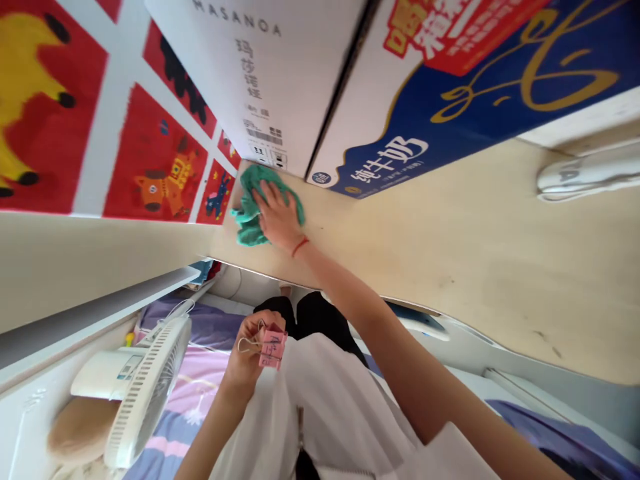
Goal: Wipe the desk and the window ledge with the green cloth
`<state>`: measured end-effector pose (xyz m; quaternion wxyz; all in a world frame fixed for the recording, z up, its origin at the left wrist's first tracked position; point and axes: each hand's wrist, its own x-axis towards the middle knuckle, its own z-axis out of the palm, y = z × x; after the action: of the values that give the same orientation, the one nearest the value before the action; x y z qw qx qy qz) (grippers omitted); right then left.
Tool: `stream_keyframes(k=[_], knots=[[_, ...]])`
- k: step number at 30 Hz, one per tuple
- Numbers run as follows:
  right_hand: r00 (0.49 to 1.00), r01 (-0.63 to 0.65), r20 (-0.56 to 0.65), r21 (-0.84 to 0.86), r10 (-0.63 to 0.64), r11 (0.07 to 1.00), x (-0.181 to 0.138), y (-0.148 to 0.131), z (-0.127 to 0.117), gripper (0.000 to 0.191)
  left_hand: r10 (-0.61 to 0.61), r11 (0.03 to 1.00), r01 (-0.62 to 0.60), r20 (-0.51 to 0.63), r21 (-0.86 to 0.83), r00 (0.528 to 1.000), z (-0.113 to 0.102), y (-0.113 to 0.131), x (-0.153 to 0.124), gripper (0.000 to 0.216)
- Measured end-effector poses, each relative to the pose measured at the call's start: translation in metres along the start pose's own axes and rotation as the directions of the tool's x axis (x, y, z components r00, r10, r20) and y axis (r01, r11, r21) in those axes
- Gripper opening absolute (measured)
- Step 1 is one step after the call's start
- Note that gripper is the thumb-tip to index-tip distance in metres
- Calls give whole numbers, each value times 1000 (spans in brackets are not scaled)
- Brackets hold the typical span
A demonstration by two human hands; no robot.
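At the left of the frame, a panel of red painted pictures [173, 153] rises beside the surface [425, 247], walling in its left end. Below it, at the lower left, a white fan [150, 393] has its grille turned rightward, toward the person, presumably to direct air there. At lower centre, the left hand [253, 328] is closed on a pink binder clip [273, 348] with handwriting on its face; held off the surface, in front of the white clothing, the clip is well apart from the cloth. Above centre, a green cloth [250, 200] lies bunched on the surface near the corner between panel and cartons. The right hand [280, 217] rests on it with fingers spread wide, a posture that likely distributes pressure across the fabric. Behind, at upper centre, a white carton [270, 87] stands close beside a blue-and-white milk carton [475, 100], apparently set back from the near edge for stability. At the far right lies a white object, possibly a corded device [590, 175].
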<state>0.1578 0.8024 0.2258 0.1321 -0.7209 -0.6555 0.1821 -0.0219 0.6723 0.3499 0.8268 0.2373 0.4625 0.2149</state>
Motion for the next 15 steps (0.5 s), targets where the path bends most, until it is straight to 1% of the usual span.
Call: stream_keyframes(k=[2,4,5,6,7,8,9,10,11,12,13,14,15], knots=[[994,-107,-14,-33,106,994,-48,50,-17,62,-34,999,34,75,-5,997,11,-10,10,57],[963,-268,-13,-69,268,961,-114,107,-36,65,-76,997,77,165,-2,983,23,-19,18,61],[926,-378,-21,-84,377,922,-149,137,-46,66,-100,995,102,208,2,973,28,-22,21,62],[864,-503,-45,-90,502,859,-183,164,-54,67,-126,992,128,241,8,962,32,-23,22,64],[770,-638,-89,-83,632,766,-213,187,-60,67,-148,989,150,265,14,953,35,-24,23,64],[642,-765,-144,-64,753,640,-236,204,-64,65,-166,986,167,276,19,947,37,-23,22,65],[488,-870,-195,-36,851,491,-252,213,-65,60,-179,984,177,276,31,944,36,-22,20,66],[345,-936,-226,-13,911,351,-260,213,-62,54,-182,983,174,272,51,945,34,-20,18,67],[262,-963,-233,-7,936,268,-259,202,-57,48,-178,983,162,263,81,948,30,-18,16,67],[266,-963,-217,-21,939,268,-250,182,-48,41,-172,982,145,248,120,953,25,-16,13,66],[356,-934,-178,-48,917,353,-234,154,-37,36,-166,978,131,228,162,960,18,-14,11,64],[503,-864,-122,-72,855,498,-212,119,-25,33,-162,972,121,203,199,966,11,-13,8,61],[667,-745,-63,-78,743,662,-187,81,-12,33,-156,968,112,185,225,970,3,-12,6,59]])
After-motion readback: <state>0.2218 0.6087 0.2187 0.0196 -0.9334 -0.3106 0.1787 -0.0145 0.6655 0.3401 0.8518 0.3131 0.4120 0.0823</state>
